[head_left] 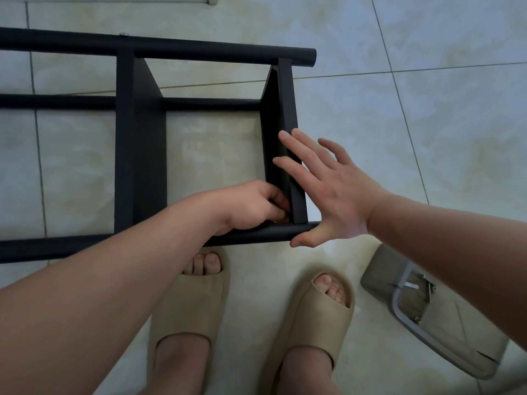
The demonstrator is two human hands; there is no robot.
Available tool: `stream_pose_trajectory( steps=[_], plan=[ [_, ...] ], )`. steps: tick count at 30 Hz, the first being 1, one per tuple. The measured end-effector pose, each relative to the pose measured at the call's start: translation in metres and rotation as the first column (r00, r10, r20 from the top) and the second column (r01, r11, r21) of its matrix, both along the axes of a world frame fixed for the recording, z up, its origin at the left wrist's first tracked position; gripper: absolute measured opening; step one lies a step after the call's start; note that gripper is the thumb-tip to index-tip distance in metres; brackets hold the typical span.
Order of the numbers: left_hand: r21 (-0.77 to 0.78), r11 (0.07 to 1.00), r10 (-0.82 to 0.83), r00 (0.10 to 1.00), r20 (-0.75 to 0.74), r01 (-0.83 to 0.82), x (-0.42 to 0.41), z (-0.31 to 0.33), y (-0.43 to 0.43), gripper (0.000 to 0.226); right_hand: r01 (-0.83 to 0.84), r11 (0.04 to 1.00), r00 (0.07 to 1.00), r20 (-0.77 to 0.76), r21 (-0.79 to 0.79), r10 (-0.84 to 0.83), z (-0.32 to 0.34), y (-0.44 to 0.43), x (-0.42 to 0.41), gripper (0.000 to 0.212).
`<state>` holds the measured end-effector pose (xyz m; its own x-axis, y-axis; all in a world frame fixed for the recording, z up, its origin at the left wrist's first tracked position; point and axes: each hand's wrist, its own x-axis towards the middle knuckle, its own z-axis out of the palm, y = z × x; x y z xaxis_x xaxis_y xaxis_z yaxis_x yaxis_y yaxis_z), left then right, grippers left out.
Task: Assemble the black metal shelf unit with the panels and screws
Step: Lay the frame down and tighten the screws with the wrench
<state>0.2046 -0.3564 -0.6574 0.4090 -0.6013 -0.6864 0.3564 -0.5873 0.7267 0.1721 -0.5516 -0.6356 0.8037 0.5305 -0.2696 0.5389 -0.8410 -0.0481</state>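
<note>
Nearest, short of the end panel [285,109], two feet in beige slippers [188,309] stand on the pale tiled floor [427,109]. To the right of that panel's near end lies a grey tray [376,269] holding a few small metal pieces [427,289]. The black shelf unit lies on its side, and its near tube [256,233] meets the end panel's near end. The left hand [251,206] is at that corner, on the panel's inner side, its fingers curled tight with the tips against the metal; I cannot tell whether they pinch anything. The right hand [333,192] is spread flat, its straight fingers laid across the panel's upper edge and its thumb on the tip of the near tube, gripping nothing. A second panel [139,138] stands well left of the end panel. At the end panel's far end run two far tubes [199,49], one raised and one low by the floor.
</note>
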Motion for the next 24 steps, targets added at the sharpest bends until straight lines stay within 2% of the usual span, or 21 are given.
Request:
stream_pose_trajectory(
  steps=[3, 8, 14, 18, 21, 24],
  plan=[
    [0.023, 1.0, 0.017, 0.999, 0.03, -0.017, 0.0, -0.002, -0.003, 0.015, -0.006, 1.0, 1.0, 0.004, 0.011, 0.006, -0.001, 0.0, 0.0, 0.127],
    [0.007, 0.973, 0.232, 0.967, -0.102, -0.232, 0.0, -0.006, -0.006, 0.018, -0.004, 1.0, 1.0, 0.004, 0.011, 0.004, -0.001, 0.0, 0.0, 0.127],
    [0.104, 0.984, 0.133, 0.988, 0.082, -0.142, 0.003, -0.008, -0.01, 0.028, -0.004, 1.0, 1.0, -0.003, 0.005, 0.004, -0.001, 0.0, 0.0, 0.128],
    [0.136, 0.99, 0.038, 0.997, 0.061, -0.046, 0.002, -0.007, -0.011, 0.039, -0.002, 1.0, 1.0, -0.009, 0.0, 0.002, -0.001, 0.0, 0.001, 0.129],
    [0.119, 0.993, 0.022, 0.999, 0.026, -0.025, 0.002, -0.006, -0.01, 0.028, -0.002, 1.0, 1.0, -0.009, 0.011, 0.002, -0.001, 0.0, 0.0, 0.129],
    [0.073, 0.989, 0.128, 0.992, -0.017, -0.126, 0.002, -0.008, -0.009, 0.011, -0.003, 1.0, 1.0, -0.013, 0.009, 0.003, -0.001, 0.0, 0.0, 0.129]
  ],
)
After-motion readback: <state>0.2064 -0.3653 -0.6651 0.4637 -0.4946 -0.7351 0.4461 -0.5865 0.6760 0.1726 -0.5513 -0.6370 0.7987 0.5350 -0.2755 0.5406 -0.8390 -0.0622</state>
